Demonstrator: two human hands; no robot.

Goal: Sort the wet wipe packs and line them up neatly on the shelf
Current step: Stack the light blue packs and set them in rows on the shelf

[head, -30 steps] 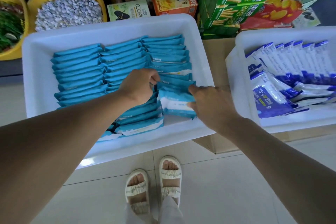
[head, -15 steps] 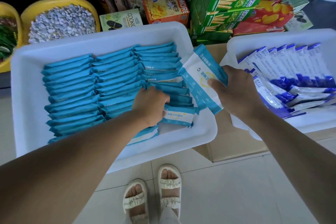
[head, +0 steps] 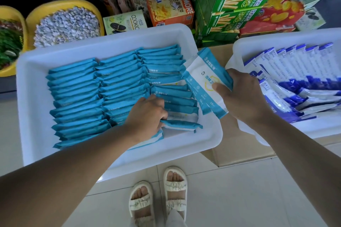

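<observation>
- My right hand [head: 245, 96] grips two teal-and-white wet wipe packs [head: 204, 79], fanned slightly and tilted, held above the right edge of the left white tray [head: 27, 97]. Each shows a "10" mark at its lower end.
- My left hand [head: 145, 116] is curled down into the right-hand row of teal packs [head: 166, 79] in that tray, fingers closed on a pack at the front of the row; exactly which pack I cannot tell.
- The left tray holds three rows of teal packs standing on edge. The left row [head: 73, 97] and middle row [head: 120, 83] are tightly lined up; the right row is looser, with a few packs lying tilted at the near end.
- One second white tray [head: 238, 46] sits to the right, holding blue-and-white packs [head: 295, 64], one upright row behind and several lying loose in front.
- Both trays rest on a cardboard box [head: 230, 143].
- Behind: two yellow bowls [head: 64, 5] and stacked snack boxes [head: 230, 5].
- Below, my two feet in white sandals [head: 156, 199] stand on the tiled floor.
</observation>
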